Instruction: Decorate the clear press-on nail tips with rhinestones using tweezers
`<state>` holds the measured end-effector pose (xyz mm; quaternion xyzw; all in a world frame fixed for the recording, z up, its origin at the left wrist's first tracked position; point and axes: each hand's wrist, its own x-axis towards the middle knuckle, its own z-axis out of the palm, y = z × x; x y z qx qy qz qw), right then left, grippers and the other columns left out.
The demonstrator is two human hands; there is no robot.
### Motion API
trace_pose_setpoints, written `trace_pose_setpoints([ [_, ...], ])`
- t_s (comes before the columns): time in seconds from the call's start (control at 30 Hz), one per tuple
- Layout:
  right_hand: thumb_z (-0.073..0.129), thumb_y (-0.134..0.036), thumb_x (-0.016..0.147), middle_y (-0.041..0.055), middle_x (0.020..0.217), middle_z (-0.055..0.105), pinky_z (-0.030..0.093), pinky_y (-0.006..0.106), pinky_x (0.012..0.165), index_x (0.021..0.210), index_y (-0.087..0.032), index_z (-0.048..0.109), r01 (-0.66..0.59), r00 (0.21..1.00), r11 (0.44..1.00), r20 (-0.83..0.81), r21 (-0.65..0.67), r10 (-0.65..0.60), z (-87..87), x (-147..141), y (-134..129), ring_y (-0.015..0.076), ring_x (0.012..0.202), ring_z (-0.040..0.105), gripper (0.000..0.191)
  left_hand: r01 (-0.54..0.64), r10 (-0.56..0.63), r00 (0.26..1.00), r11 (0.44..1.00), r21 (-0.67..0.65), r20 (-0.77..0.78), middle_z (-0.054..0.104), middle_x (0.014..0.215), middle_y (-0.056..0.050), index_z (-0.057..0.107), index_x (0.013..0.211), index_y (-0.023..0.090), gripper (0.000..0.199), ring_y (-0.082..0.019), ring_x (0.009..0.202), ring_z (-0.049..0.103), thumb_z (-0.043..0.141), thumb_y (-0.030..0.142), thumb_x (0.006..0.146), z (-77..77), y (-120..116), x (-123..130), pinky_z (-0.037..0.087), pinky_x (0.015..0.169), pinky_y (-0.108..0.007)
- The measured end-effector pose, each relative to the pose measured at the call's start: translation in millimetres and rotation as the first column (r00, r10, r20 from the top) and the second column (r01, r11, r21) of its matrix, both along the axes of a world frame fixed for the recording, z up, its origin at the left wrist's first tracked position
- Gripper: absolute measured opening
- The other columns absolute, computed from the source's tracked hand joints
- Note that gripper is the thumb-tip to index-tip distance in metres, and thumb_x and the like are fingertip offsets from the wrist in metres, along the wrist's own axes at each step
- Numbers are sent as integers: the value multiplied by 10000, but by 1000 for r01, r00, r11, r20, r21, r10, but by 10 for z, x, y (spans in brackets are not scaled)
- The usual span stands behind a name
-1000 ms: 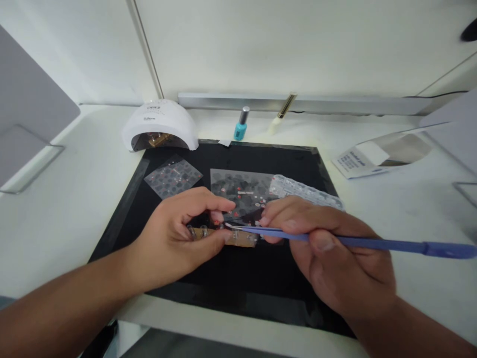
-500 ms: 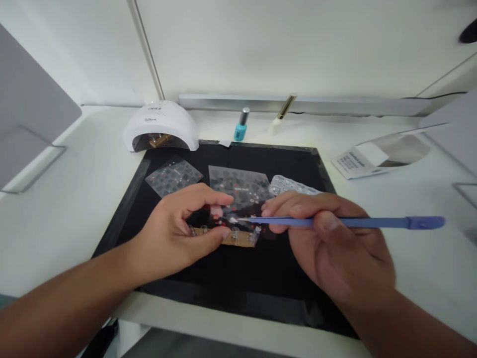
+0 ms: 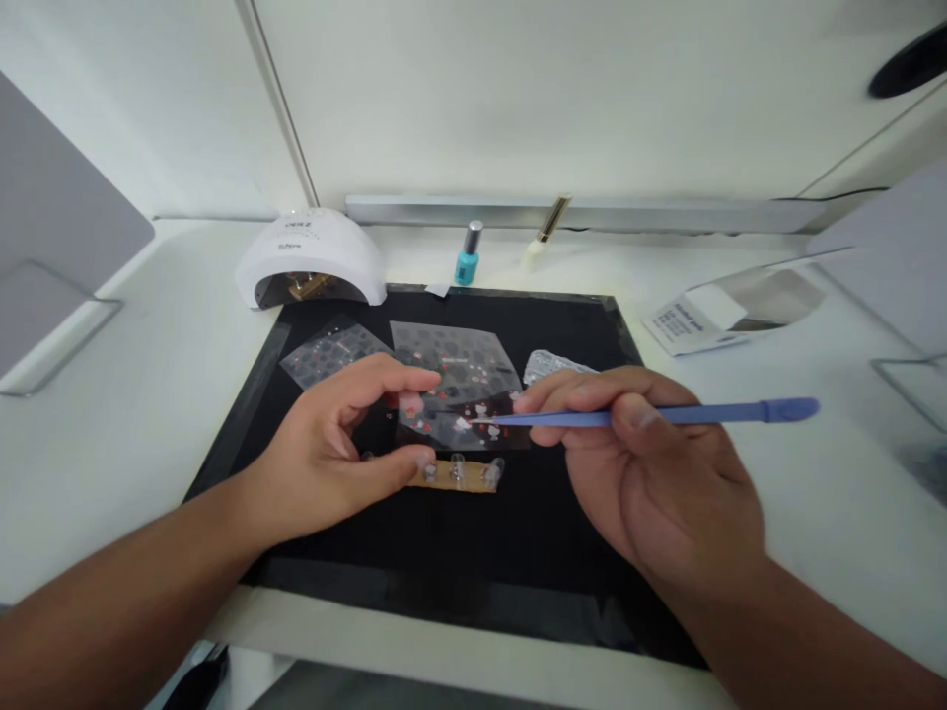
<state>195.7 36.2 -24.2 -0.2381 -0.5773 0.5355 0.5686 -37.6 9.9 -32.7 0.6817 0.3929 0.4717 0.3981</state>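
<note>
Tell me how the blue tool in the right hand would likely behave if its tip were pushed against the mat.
The blue tool is probably stiff, since its shaft looks straight where it extends beyond the right hand. It is likely light, being so slender. Its fine tip might bend under a hard push, as it narrows to a point.

Black mat [image 3: 459, 552] on white table [image 3: 159, 424]

White table [image 3: 170, 394], pale wall [image 3: 554, 108], grey panel [image 3: 59, 227] left.
</note>
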Motion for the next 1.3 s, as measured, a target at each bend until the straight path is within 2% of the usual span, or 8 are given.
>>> trace_pose_setpoints([
  [0.23, 588, -330, 955, 20, 712, 698, 553, 383, 759, 886, -246, 773, 76, 997, 997, 10, 32, -77, 9, -2, 24, 195, 730, 678, 214, -14, 17, 997, 999, -40, 71, 582, 931, -7, 702, 1171, 281, 433, -136, 893, 584, 777, 119, 777, -46, 101, -93, 484, 853, -245],
  [0.67, 622, -340, 931, 12, 709, 687, 559, 328, 706, 859, -256, 769, 131, 990, 991, -50, 0, -131, 13, 42, 52, 177, 719, 654, 184, -14, 14, 996, 1000, 2, 92, 612, 921, -25, 724, 1138, 277, 405, -155, 851, 600, 784, 130, 765, -59, 126, -96, 528, 801, -272],
  [1.1, 649, -362, 910, 13, 692, 695, 550, 327, 664, 825, -249, 764, 133, 990, 990, -34, -42, -135, 19, 36, 47, 176, 674, 650, 182, 5, -2, 995, 1000, -27, 97, 607, 924, -15, 725, 1142, 282, 414, -137, 860, 596, 782, 118, 766, -76, 150, -103, 514, 812, -246],
  [1.3, 648, -376, 912, 13, 687, 688, 545, 333, 673, 834, -242, 759, 135, 991, 990, -21, -41, -136, 6, 35, 55, 175, 670, 652, 192, -9, 12, 994, 999, -30, 105, 613, 912, -28, 733, 1121, 256, 387, -156, 854, 602, 791, 144, 755, -82, 150, -112, 533, 793, -269],
])
